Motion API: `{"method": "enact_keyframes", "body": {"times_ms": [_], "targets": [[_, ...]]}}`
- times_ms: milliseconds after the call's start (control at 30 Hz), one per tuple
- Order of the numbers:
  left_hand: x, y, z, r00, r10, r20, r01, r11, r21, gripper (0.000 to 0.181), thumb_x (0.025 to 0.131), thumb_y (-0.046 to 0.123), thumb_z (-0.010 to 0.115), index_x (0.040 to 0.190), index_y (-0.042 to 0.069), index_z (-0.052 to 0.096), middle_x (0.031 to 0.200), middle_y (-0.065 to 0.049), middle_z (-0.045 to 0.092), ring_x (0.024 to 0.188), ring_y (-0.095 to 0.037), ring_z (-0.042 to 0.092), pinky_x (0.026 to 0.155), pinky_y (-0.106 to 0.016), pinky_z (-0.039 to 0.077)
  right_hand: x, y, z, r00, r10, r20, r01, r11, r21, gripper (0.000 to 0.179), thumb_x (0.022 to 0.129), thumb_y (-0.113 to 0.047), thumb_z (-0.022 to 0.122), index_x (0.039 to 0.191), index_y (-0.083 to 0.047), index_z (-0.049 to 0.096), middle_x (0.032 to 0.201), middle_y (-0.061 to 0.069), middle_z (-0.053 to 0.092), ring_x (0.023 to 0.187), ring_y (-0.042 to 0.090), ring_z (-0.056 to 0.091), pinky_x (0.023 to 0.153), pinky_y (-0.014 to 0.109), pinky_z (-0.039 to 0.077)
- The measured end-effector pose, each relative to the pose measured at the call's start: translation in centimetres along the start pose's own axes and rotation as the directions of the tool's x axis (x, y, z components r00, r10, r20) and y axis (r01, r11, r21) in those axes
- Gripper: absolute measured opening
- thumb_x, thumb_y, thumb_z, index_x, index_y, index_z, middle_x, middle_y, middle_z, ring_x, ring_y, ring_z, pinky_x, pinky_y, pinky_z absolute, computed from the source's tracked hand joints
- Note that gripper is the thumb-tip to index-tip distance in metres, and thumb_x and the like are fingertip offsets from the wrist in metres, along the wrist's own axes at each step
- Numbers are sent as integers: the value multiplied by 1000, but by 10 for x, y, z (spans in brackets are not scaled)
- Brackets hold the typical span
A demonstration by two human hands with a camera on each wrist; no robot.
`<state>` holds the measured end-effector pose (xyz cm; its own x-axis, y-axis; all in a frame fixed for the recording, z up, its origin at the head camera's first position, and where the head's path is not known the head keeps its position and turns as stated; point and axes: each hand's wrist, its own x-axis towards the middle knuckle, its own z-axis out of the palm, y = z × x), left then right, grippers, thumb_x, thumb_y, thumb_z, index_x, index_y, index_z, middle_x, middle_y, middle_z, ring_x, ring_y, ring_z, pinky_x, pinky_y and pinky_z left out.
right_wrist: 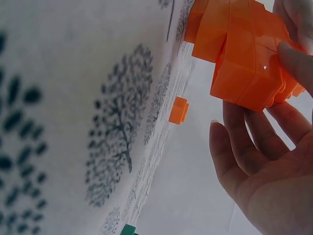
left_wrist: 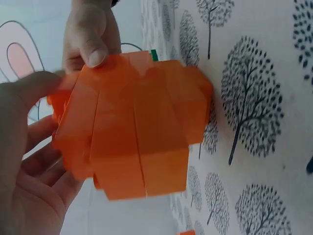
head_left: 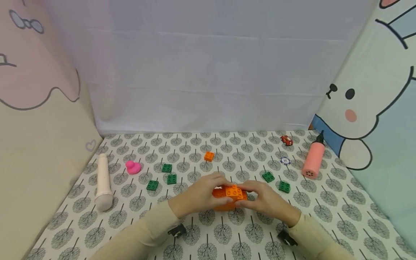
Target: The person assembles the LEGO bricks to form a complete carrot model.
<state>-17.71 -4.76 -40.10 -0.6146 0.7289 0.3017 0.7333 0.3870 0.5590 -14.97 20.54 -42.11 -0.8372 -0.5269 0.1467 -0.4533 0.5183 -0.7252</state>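
Note:
A stepped orange structure of toy building bricks (head_left: 224, 207) stands on the tree-patterned cloth in front of me, between both hands. On its top lies an orange brick (head_left: 234, 192) with its studs up. My left hand (head_left: 203, 195) pinches the top brick from the left, thumb on the near side and fingers beyond it. From the right, my right hand (head_left: 268, 200) grips the upper bricks between thumb and fingers. The left wrist view shows the structure's smooth stepped side (left_wrist: 132, 127). Whether the top brick is fully seated cannot be told.
Beyond the hands lies a loose orange brick (head_left: 209, 156). Several green bricks (head_left: 171, 179) are spread left and right. A pink duck (head_left: 133, 167) and a pale club-shaped object (head_left: 103, 184) lie left; a pink pump (head_left: 314, 159), red car (head_left: 286, 140) and chip (head_left: 285, 160) right.

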Motion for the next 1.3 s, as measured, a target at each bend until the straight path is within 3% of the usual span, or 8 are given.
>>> {"method": "enact_keyframes", "body": {"times_ms": [133,233,367,533,700,833,1167,1300], "targets": [[3,-17,-14,995,-93,34,94,995,-33,52,94,48,65,131,12,63,119,1,67,108,-10,60,97,-27,51,0,-1,0,1000,14,4,-14,1000,-11,48,87,-46,73,130,-25,65,119,-16,67,108,8,62,96,42,53],[11,-42,-27,983,-182,3,182,983,-22,46,97,42,62,130,11,63,121,-2,67,110,-17,62,100,-34,51,0,-2,0,999,36,-4,-36,999,-34,53,86,-48,73,131,-21,65,121,-13,67,112,11,62,99,44,52],[26,-79,-37,959,-281,-27,282,958,52,39,97,28,66,131,10,63,128,-4,65,113,-23,61,100,-39,51,-1,-3,-1,996,84,2,-84,996,-33,59,85,-51,74,133,-18,64,125,-10,66,116,15,61,102,45,50],[43,-108,-35,921,-389,40,383,918,100,51,95,26,68,142,12,54,142,-5,56,123,-25,56,104,-42,48,-2,-3,0,995,97,14,-96,995,-21,58,85,-51,73,133,-20,64,125,-12,66,117,14,61,102,44,50],[59,-118,-30,895,-439,84,430,897,105,56,92,17,70,145,15,52,147,-4,52,122,-24,56,105,-42,47,-1,-4,0,997,79,12,-79,997,-14,57,86,-51,73,133,-21,64,123,-13,66,115,12,61,102,44,50],[66,-122,-27,887,-453,92,443,890,112,56,91,12,72,144,13,53,147,-4,53,120,-22,57,109,-40,45,-1,-4,0,997,71,5,-70,997,-16,55,85,-50,74,132,-23,65,121,-16,66,114,10,61,102,42,50],[62,-130,-24,883,-462,82,459,887,53,46,91,6,68,136,9,61,136,-8,60,120,-25,57,105,-41,48,0,-5,-1,997,72,5,-72,997,-15,54,86,-49,74,132,-23,65,122,-15,67,117,12,60,103,43,49],[57,-129,-27,874,-481,67,480,877,26,46,91,9,68,136,11,61,135,-6,60,115,-22,57,101,-39,50,-1,-4,-2,997,72,3,-72,997,-27,55,87,-48,73,133,-19,64,126,-9,66,119,18,60,103,45,49]]}}
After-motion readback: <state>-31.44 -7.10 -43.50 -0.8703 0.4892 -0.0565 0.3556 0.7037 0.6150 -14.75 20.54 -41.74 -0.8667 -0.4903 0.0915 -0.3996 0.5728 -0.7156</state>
